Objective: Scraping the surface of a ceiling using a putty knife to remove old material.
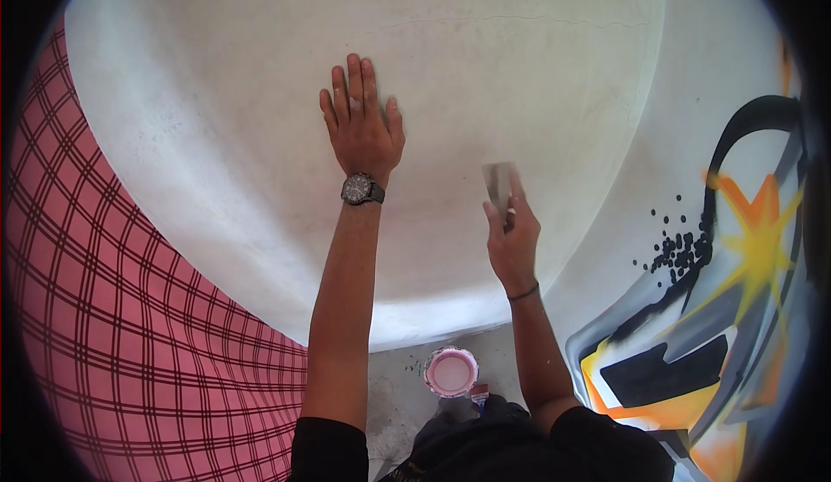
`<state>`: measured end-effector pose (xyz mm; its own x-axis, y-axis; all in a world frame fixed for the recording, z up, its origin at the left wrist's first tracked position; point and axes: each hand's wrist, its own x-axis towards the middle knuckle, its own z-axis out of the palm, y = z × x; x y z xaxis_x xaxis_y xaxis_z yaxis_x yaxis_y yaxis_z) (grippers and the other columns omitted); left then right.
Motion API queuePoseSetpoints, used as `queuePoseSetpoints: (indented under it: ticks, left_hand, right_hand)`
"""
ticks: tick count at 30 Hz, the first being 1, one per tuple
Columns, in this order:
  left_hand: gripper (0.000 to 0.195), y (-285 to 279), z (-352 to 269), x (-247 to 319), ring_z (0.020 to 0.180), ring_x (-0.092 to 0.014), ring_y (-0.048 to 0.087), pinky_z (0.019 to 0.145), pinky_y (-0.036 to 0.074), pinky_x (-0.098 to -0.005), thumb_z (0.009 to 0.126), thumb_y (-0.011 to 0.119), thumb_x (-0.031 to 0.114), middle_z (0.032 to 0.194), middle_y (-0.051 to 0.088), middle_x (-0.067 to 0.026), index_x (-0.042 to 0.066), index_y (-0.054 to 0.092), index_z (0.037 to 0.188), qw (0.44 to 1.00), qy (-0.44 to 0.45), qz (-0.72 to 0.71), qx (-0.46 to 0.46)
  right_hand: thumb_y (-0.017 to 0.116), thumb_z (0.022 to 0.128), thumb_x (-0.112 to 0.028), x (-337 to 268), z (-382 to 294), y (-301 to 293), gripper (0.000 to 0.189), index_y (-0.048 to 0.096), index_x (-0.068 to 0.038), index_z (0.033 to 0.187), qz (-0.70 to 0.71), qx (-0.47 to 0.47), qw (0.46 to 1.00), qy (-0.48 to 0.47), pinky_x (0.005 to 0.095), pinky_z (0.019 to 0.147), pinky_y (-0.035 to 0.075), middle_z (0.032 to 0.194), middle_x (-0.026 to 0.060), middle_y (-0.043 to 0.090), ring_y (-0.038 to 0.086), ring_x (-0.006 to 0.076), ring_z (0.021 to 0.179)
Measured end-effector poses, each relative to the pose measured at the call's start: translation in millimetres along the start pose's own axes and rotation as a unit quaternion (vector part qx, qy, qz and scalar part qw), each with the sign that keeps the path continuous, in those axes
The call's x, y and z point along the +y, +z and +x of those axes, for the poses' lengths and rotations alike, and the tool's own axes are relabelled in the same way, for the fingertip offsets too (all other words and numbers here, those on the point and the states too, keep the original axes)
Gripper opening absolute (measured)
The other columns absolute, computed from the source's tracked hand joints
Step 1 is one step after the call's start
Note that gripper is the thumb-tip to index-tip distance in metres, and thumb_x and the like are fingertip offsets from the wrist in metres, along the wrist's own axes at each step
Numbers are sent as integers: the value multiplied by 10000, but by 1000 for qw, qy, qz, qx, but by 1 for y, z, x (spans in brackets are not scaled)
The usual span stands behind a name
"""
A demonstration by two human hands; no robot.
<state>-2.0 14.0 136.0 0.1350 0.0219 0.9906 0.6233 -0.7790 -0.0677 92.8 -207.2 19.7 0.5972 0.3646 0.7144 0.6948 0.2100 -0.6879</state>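
Observation:
My left hand [365,125] lies flat, palm down, on the pale wall [260,131], its fingers pointing up and the thumb a little apart. Whitish marks show on its fingers, and a dark wristwatch [357,188] is on that wrist. Lower and to the right, my right hand [513,229] grips a thin, flat, greyish sheet or blade [498,183], blurred, held near the same wall. Whether it touches the surface I cannot tell. A dark band [523,293] circles the right wrist.
Below stands a pink-rimmed paint bucket [452,371] on the grey floor [396,410], with a paintbrush [480,396] beside it. Pink checked fabric [149,313] hangs at the left. A graffiti-painted wall [669,371] borders the right side. A fine crack crosses the pale wall's upper part.

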Motion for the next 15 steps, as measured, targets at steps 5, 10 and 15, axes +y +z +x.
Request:
queuePoseSetpoints:
  ticks: [5, 10, 15]
  left_hand:
    - [658, 4, -2, 8, 1580, -283, 282, 1281, 188, -524, 1014, 533, 278, 1709, 333, -44, 112, 371, 1631, 1000, -2, -3, -1]
    - [660, 6, -2, 8, 1581, -283, 281, 1280, 194, -524, 1013, 533, 280, 1706, 338, -43, 111, 371, 1630, 1000, 3, -1, 7]
    - [659, 6, -6, 11, 1582, -283, 277, 1279, 194, -528, 1014, 530, 286, 1708, 333, -43, 111, 371, 1630, 1000, -1, -3, 1]
  right_hand:
    - [642, 1004, -71, -5, 53, 30, 565, 506, -134, 1549, -76, 11, 991, -112, 425, 713, 535, 918, 173, 565, 608, 316, 740]
    - [591, 1022, -90, -8, 92, 66, 486, 538, -124, 1504, -131, 53, 979, -146, 490, 639, 569, 1032, 197, 537, 665, 400, 775]
    - [595, 1028, -75, -36, 134, 63, 455, 567, -113, 1481, -107, 78, 982, -133, 477, 721, 545, 996, 175, 532, 625, 375, 829]
